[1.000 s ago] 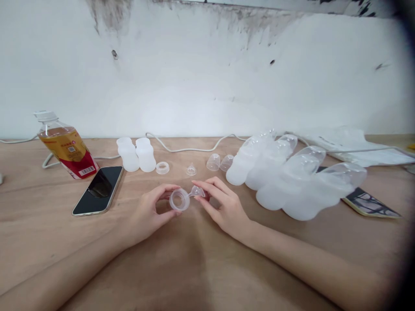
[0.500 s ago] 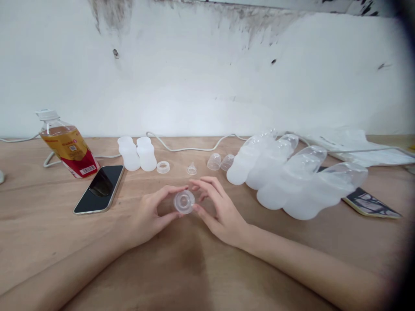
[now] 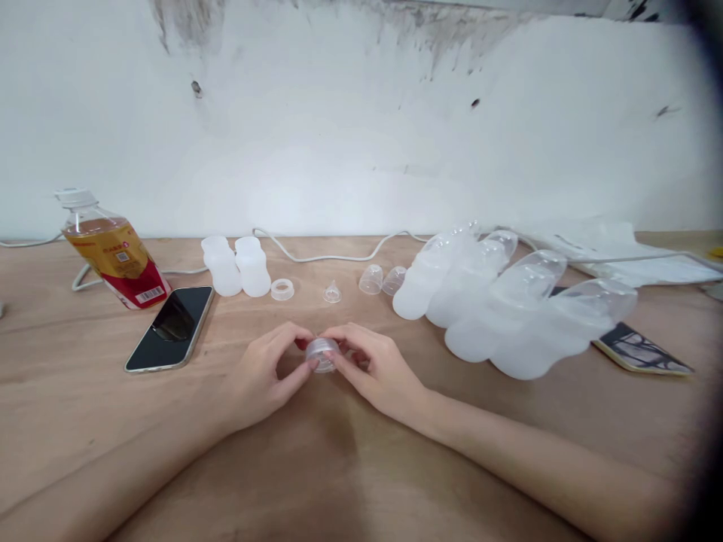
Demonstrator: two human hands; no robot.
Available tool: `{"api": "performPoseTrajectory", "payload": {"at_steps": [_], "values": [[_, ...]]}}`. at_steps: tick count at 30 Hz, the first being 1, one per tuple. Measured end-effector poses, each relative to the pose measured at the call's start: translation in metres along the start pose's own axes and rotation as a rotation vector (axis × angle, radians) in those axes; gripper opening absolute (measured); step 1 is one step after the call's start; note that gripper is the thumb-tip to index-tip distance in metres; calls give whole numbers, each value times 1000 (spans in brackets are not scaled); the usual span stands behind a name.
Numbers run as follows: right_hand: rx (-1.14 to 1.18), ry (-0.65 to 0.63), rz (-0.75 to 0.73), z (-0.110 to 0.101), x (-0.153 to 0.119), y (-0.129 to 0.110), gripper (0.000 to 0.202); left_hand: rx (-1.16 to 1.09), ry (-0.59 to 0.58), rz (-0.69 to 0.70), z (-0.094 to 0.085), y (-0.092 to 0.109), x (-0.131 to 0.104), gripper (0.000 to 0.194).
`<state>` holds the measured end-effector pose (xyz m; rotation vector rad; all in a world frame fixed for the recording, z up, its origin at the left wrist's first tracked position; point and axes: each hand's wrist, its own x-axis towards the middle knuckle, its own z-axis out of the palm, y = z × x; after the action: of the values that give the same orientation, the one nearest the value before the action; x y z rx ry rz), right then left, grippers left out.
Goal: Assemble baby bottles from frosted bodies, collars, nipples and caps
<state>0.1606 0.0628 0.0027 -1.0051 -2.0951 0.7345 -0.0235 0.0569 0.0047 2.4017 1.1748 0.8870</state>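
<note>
Visibility gaps around the clear collar (image 3: 321, 345)

Collar partly covered by left hand (image 3: 260, 370) and right hand (image 3: 389, 367); can't make out what's seated inside. Right hand's lower fingers mostly hidden. Right of collar: capped bottles (image 3: 517, 331) overlap, masking bits of each other plus part of a dark flat item (image 3: 647, 351). Far right of collar: yellow thing (image 3: 716, 253), edge-cropped, no ID. Far left of collar: drink bottle (image 3: 116, 260), small print unreadable.

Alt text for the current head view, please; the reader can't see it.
A person's left hand and right hand hold a clear round part between them at a wooden table. Behind are two white bottles, a loose ring and a clear teat; a phone lies to the left, dome-topped bottles to the right.
</note>
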Motion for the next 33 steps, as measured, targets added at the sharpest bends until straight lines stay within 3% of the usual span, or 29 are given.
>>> {"api": "performPoseTrajectory", "payload": {"at_steps": [7, 11, 15, 21, 33], "values": [[-499, -9, -227, 4, -3, 0, 16, 173, -16, -23, 5, -1, -1, 7], [-634, 7, -304, 8, -2, -1, 14, 205, -22, -1, 6, 3, 0, 5], [-632, 10, -358, 9, -1, 1, 14, 180, -23, -49, 8, 6, 0, 6], [-536, -43, -299, 4, -1, 2, 15, 136, -66, -126, 8, 4, -1, 7], [-508, -77, -260, 10, -1, 2, 26, 246, 40, 69, 18, -4, 2, 12]]}}
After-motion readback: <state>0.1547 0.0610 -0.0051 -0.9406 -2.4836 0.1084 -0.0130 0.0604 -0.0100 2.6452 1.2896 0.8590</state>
